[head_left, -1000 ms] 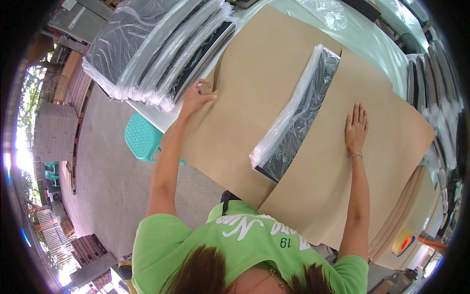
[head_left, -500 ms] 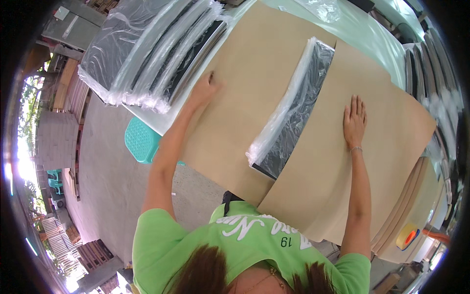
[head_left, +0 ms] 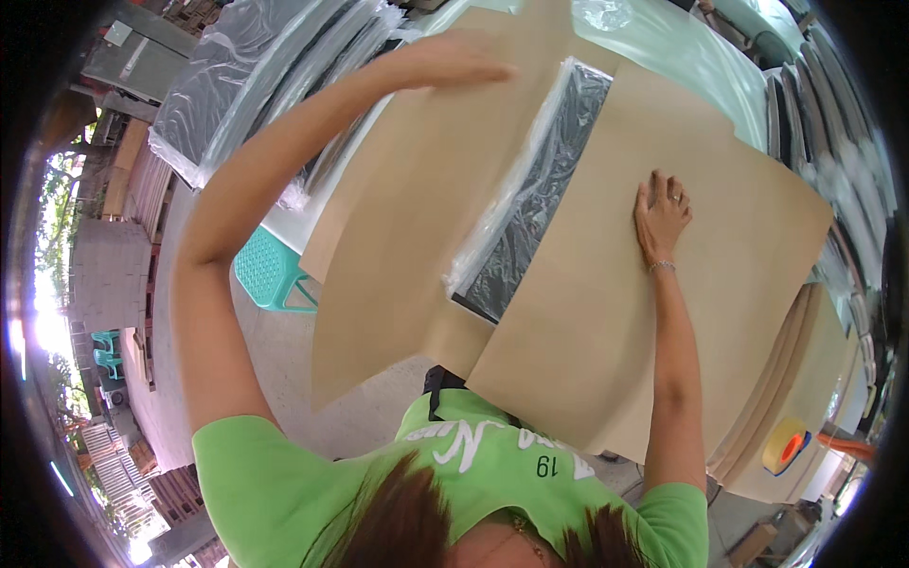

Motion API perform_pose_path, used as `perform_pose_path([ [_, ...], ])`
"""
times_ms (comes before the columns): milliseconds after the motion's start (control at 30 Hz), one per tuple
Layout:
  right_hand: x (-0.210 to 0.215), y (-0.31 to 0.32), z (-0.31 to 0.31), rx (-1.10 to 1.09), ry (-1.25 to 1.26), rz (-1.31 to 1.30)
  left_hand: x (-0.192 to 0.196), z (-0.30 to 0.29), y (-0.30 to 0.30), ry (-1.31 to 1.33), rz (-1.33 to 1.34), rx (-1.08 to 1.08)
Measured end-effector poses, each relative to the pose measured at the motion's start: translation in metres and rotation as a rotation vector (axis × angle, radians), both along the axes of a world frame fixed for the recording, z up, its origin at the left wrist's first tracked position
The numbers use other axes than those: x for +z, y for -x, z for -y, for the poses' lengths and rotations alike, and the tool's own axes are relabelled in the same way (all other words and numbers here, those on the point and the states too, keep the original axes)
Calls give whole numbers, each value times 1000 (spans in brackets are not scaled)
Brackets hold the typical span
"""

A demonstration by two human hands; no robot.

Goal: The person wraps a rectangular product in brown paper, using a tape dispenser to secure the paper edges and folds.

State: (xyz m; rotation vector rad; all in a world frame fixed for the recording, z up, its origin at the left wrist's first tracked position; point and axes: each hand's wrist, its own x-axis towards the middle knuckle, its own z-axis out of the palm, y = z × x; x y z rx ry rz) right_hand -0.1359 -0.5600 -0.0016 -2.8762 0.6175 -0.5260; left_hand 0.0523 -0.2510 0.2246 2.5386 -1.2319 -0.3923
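A large sheet of brown kraft paper or thin card lies across the table, its right flap flat. The left flap is lifted and bowed, its near corner hanging past the table edge. Between the flaps shows a long dark panel in clear plastic wrap, partly covered. My left hand is at the far part of the raised left flap, its fingers smeared by motion; whether it grips the sheet is unclear. On the right flap rests my right hand, fingers apart and slightly bent, pressing the surface.
Several plastic-wrapped panels are stacked at the far left, above a turquoise stool. More wrapped panels stand along the right. At lower right, a tape roll sits by stacked brown sheets.
My left hand has swung farther away and to the right, and the left flap has risen toward the panel. My right hand has shifted slightly left, its fingers more bent.
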Motion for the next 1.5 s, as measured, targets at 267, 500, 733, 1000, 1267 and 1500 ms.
perform_pose_path([
  [267, 0, 23, 37, 338, -28, -9, -92, 178, 150, 70, -30, 114],
  [500, -5, 24, 42, 382, -64, -42, -207, 212, 190, 94, -12, 376],
  [733, -4, 36, 80, 635, -63, -16, -194, 233, 169, -50, -108, 404],
  [1000, 0, 41, 77, 595, 13, -86, -192, 225, 164, 237, -302, 351],
  [1267, 5, 42, 77, 589, -56, -107, -189, 228, 176, 266, -365, 374],
  [1500, 14, 41, 82, 578, -506, 38, -191, 219, 166, 182, -519, 360],
])
